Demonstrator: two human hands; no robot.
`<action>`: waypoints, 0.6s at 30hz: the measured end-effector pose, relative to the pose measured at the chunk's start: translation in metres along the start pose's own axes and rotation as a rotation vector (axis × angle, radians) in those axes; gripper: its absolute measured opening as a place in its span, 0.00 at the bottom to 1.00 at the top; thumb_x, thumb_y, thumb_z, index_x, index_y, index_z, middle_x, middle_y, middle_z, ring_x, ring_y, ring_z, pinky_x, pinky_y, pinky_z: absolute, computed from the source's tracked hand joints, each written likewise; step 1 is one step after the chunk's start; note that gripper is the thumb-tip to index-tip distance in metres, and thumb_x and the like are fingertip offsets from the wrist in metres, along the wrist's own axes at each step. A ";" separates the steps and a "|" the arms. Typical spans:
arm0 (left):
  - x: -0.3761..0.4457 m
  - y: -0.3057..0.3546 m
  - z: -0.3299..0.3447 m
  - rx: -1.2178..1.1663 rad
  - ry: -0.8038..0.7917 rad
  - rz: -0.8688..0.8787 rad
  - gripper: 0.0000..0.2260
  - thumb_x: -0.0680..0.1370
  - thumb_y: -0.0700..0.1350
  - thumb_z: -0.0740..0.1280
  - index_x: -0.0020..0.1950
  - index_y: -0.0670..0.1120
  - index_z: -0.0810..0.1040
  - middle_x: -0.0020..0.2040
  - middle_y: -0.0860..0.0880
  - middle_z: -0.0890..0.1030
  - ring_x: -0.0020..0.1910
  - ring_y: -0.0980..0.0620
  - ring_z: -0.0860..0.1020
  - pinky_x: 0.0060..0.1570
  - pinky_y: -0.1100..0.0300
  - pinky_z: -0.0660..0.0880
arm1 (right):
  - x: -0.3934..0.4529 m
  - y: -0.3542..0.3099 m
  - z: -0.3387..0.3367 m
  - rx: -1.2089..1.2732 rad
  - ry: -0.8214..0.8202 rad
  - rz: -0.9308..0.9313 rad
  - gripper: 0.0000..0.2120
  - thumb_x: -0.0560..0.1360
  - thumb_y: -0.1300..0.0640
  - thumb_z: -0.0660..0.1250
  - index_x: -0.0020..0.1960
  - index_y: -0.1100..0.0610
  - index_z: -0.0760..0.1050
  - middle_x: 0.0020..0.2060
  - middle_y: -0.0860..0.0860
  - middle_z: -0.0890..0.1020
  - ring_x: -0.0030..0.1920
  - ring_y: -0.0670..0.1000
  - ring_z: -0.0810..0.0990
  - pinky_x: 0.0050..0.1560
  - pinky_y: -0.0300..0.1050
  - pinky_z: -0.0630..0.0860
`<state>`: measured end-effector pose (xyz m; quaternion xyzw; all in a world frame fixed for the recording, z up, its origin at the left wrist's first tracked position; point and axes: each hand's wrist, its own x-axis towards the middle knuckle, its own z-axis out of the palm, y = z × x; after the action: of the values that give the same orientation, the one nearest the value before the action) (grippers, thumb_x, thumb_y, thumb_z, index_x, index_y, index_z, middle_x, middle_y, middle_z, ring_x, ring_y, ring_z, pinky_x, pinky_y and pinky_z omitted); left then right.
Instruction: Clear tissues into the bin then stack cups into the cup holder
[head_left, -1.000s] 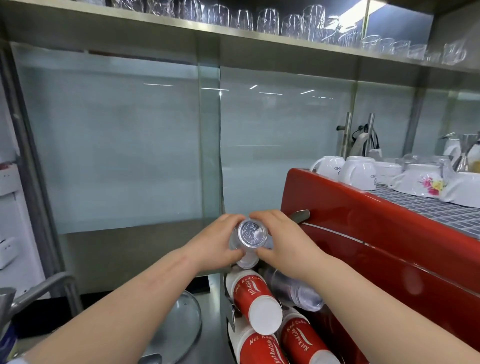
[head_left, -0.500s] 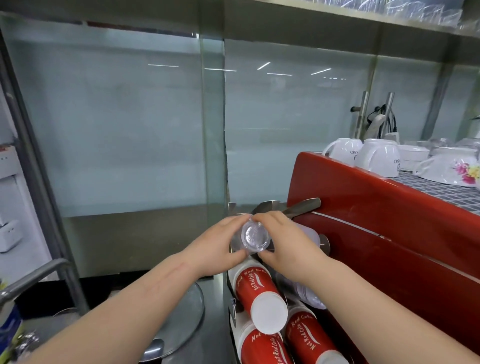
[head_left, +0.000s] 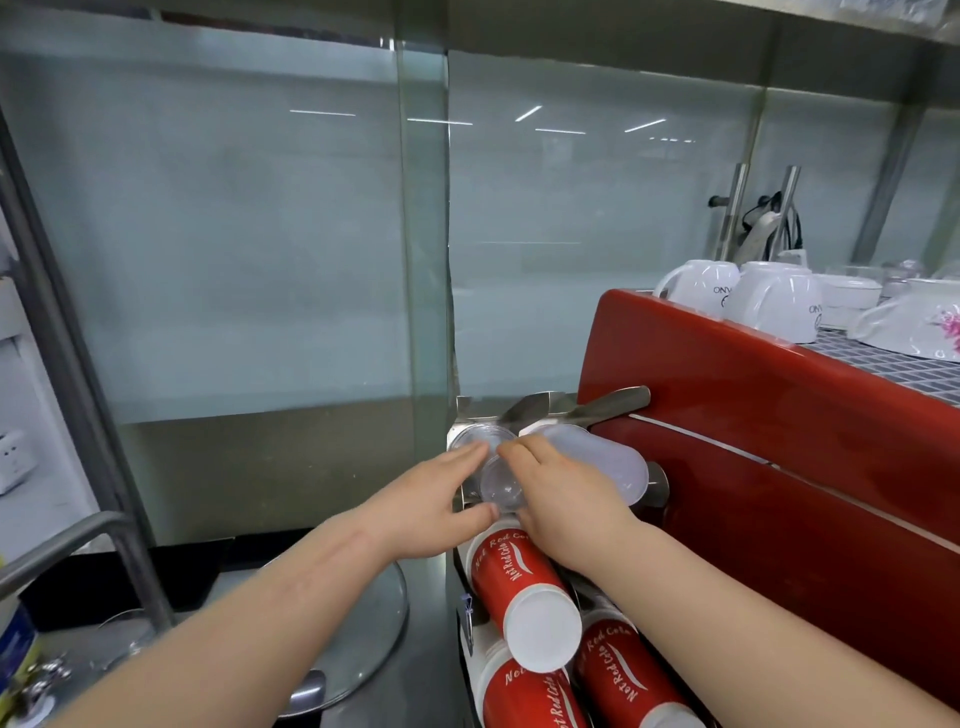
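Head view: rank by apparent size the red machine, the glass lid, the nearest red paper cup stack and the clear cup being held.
1. red machine
2. glass lid
3. red paper cup stack, though nearness to the camera enlarges it
4. clear cup, partly hidden by both hands

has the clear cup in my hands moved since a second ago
Yes. Against the red cup stack, the clear cup has gone down and inward toward the cup holder.

Left hand (head_left: 436, 499) and right hand (head_left: 566, 493) gripping clear cup (head_left: 501, 486) at top slot of cup holder (head_left: 462, 525). Frosted cup stack (head_left: 608, 462) beside. Red paper cup stacks (head_left: 524, 592) protruding below. Red machine (head_left: 779, 441) right, white mugs (head_left: 769, 306) atop.
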<state>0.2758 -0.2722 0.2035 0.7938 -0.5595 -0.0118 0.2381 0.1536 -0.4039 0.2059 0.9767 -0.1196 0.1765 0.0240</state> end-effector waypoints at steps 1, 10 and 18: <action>0.002 0.000 -0.002 0.000 -0.033 -0.017 0.32 0.78 0.52 0.66 0.78 0.46 0.57 0.78 0.50 0.60 0.76 0.55 0.58 0.69 0.69 0.53 | 0.002 -0.002 0.001 -0.030 -0.015 0.009 0.25 0.73 0.61 0.65 0.68 0.53 0.62 0.63 0.51 0.70 0.53 0.58 0.79 0.42 0.52 0.77; 0.012 -0.007 -0.006 -0.010 -0.152 -0.087 0.37 0.75 0.51 0.68 0.79 0.48 0.55 0.79 0.51 0.58 0.77 0.56 0.57 0.68 0.69 0.53 | 0.016 -0.007 0.004 -0.069 -0.054 0.070 0.23 0.72 0.64 0.65 0.65 0.56 0.65 0.58 0.54 0.72 0.52 0.59 0.79 0.40 0.51 0.74; 0.007 -0.002 -0.009 -0.016 -0.135 -0.106 0.32 0.75 0.50 0.69 0.76 0.47 0.62 0.75 0.50 0.66 0.74 0.53 0.64 0.67 0.66 0.60 | 0.013 -0.009 0.002 -0.035 -0.056 0.057 0.24 0.73 0.60 0.65 0.68 0.56 0.64 0.60 0.54 0.71 0.56 0.58 0.76 0.45 0.52 0.77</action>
<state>0.2822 -0.2747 0.2122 0.8177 -0.5314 -0.0822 0.2055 0.1681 -0.3981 0.2088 0.9770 -0.1509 0.1474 0.0325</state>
